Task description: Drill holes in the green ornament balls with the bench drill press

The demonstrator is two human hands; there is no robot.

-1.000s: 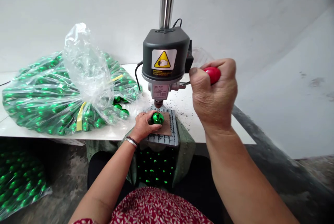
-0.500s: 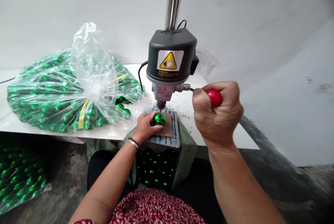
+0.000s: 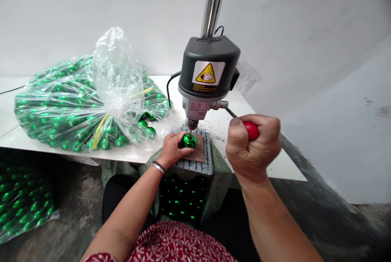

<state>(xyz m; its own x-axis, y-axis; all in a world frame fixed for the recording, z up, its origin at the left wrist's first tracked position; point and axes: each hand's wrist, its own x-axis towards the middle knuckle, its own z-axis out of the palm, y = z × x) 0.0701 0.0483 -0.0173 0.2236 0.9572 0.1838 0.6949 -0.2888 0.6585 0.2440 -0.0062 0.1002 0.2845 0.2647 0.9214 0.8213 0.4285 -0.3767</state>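
Table (image 3: 287, 166): white, it spreads behind and at both sides of the left hand (image 3: 172, 148) and the right hand (image 3: 255, 148).
Bag (image 3: 117, 75): clear plastic with many green balls (image 3: 58, 121) inside, it lies left of the left hand, near it.
Drill (image 3: 210, 66): its dark head is above the left hand's grip, and left of the right hand.
Base (image 3: 208, 152): grey, under the left hand's grip.
Right hand: a tight fist, the fingers wrapped around the knob (image 3: 252, 130).
Left hand: half curled, only as wide as the ball (image 3: 190, 141), with thumb and fingers around its left side.
Pad (image 3: 200, 148): brown, it lies below the gripped ball, on the base.
Lever (image 3: 231, 111): it goes from the right fist to the drill.
Knob: red, inside the right fist, partly hidden.
Ball: shiny green, in the left grip, directly under the bit (image 3: 191, 132).
Bit: thin, at the ball's top; how deep, I cannot tell.
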